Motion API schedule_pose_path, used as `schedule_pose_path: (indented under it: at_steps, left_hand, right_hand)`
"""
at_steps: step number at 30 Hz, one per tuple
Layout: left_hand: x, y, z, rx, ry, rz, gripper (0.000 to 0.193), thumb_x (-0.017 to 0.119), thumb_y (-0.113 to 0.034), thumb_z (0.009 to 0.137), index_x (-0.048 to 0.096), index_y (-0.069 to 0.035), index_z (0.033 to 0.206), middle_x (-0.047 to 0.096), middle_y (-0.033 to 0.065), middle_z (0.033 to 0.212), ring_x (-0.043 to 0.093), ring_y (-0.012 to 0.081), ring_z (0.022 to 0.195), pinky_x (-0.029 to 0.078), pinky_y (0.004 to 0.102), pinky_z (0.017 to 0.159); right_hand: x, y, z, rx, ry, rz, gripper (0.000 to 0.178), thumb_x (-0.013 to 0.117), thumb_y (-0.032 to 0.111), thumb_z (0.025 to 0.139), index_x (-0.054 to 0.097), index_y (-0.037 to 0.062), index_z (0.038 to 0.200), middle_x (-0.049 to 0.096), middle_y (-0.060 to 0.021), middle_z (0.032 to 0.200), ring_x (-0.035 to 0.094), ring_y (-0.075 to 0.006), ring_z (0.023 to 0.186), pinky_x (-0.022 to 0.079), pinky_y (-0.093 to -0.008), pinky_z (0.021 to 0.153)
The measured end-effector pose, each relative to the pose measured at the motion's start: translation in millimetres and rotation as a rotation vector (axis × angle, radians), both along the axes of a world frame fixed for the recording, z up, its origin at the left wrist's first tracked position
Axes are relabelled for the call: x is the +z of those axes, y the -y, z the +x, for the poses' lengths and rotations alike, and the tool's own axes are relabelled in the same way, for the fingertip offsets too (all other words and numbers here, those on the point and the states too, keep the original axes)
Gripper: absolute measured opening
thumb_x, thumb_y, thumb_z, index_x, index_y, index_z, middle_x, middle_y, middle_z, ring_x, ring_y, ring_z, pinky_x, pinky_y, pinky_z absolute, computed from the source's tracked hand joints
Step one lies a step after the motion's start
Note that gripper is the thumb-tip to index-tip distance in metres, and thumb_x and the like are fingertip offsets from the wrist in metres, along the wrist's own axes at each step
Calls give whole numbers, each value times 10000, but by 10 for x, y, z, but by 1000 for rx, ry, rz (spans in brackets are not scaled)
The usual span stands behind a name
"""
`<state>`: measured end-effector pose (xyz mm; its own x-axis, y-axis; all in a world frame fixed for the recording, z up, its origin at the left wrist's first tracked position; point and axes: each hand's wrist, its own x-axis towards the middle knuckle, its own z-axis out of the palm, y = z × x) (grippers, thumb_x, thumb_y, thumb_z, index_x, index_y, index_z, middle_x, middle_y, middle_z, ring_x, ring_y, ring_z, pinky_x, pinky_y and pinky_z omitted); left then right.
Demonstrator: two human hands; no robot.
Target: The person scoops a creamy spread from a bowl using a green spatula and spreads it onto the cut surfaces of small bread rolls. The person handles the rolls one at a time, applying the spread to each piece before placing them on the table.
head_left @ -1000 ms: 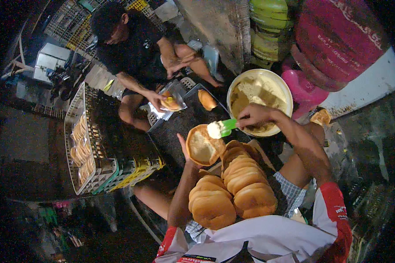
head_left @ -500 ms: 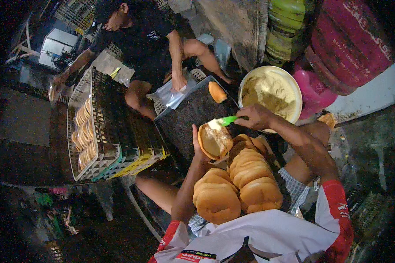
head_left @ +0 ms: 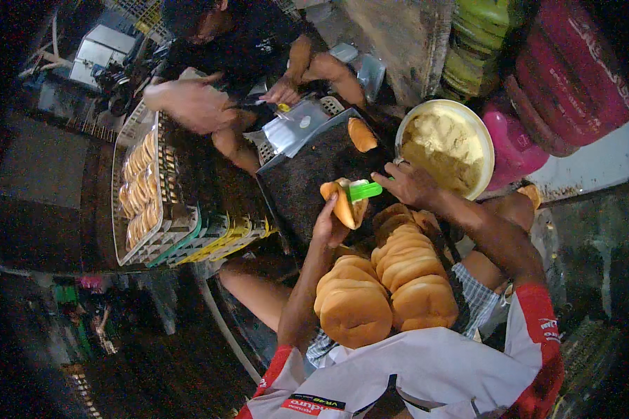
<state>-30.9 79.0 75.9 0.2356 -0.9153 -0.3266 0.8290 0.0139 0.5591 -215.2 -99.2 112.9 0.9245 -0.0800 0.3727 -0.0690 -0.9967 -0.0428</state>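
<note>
The left hand (head_left: 325, 228) clasps one folded bun (head_left: 341, 207) above the near part of the dark tray (head_left: 309, 171), its long axis slanting from far left to near right and its open side facing right, while the right hand (head_left: 414, 186), apart from the left, grips one green spatula (head_left: 365, 191) lying nearly crosswise, blade pointing left into the fold. One loose bun (head_left: 362, 135) lies by the tray's far right corner, two rows of buns (head_left: 424, 302) stand nearest the wearer, and one bucket (head_left: 483, 155) of pale filling sits beyond the tray's right edge.
</note>
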Motion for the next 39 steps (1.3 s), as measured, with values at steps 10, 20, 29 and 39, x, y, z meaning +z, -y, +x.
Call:
schedule_pose_path:
  at_steps: [10,20,29,39]
  left_hand:
    - [-172,114,407,205,-1,121,342,576,-223,936,534,-60,1234,637,100,1151,611,257,1069,495,413,940]
    - [-1067,751,853,-411,2202,560,621,691,-120,806,440,-158,1372,592,149,1252,631,338,1034,497,475,897]
    - [-1036,1443,1619,-796,1910,477,354,645,-258,818,622,-62,1111,672,205,970,664,388,893,532,507,716]
    - [1401,-268,-189,-422,1795,74,433,788,-230,776,601,-1,1092,612,173,974,610,362,840,511,408,761]
  right_hand:
    - [193,518,-306,-380,-191,359,301,607,189,839,665,120,1126,575,-147,880,611,-333,837,520,-441,726]
    - [377,1017,-753,-388,23,364,353,630,206,853,662,172,1204,627,-190,1042,631,-374,958,528,-469,817]
    - [448,1146,-541,-414,-104,527,227,646,190,825,715,108,1026,676,-212,995,665,-361,936,533,-475,825]
    - [-256,1389,-679,-721,-520,1004,183,589,142,794,691,58,920,651,-137,719,645,-289,656,507,-392,592]
